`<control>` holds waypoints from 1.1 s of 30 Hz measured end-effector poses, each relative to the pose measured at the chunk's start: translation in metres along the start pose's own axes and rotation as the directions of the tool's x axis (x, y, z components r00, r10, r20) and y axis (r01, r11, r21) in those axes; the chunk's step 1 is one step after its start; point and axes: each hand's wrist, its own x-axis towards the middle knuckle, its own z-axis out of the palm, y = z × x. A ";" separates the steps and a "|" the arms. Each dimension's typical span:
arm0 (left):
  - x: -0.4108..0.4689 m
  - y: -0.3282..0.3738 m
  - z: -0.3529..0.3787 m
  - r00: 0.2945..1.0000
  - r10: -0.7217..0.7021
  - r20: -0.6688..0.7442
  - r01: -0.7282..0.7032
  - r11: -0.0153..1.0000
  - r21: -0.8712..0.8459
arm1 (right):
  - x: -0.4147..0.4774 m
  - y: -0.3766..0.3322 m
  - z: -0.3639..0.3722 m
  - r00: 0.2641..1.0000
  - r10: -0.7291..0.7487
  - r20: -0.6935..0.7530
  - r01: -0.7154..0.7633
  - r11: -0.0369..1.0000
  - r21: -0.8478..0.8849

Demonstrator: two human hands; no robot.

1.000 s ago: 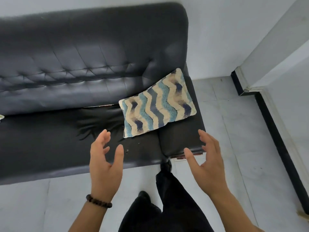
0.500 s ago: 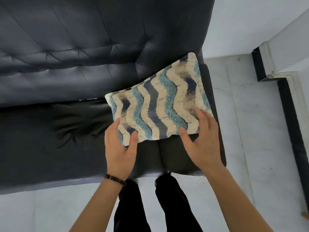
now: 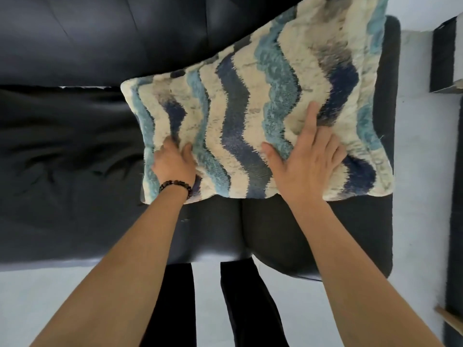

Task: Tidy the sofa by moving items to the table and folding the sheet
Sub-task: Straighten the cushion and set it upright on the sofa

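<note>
Left hand (image 3: pixel 175 162) grips the cushion (image 3: pixel 263 116) on the sofa (image 3: pixel 75 146); right hand (image 3: pixel 305 166) lies flat, open, steadying it, likely for lifting.

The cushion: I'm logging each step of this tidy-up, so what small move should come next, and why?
Probably close both hands on the cushion and lift it. The left hand and right hand lie on top of it, and it rests on the sofa.
</note>
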 end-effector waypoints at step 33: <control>-0.041 -0.147 -0.285 0.934 0.102 -0.343 -0.271 0.828 -0.491 | -0.121 -0.226 -0.112 0.987 0.158 0.032 -0.137 0.718 0.682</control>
